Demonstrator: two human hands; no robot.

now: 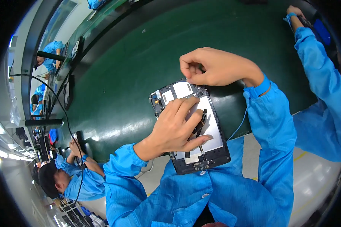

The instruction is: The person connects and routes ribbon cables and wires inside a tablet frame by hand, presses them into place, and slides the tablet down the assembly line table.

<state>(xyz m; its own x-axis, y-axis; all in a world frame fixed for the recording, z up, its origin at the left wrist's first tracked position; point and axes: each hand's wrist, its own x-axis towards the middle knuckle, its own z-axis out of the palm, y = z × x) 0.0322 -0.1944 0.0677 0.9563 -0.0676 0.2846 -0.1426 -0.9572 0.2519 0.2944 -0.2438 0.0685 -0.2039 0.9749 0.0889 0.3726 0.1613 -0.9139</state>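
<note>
As our blue fabric sleeves (271, 125) reach over a smooth, dark-green desk (132, 75), we see a black, rectangular electronic device with a silvery-white flat panel (216, 130) beneath our left grip (174, 125), its near end jutting past the desk's edge. That grip is spread, thumb and fingers apart, a slim black ribbon cable (205, 112) just beside its forefinger. Our right grip (216, 70), fingers curled, is at the device's far edge; whether it pinches anything, we cannot tell. Well to its right, we spot a co-worker's blue-sleeved arm (310, 53).
</note>
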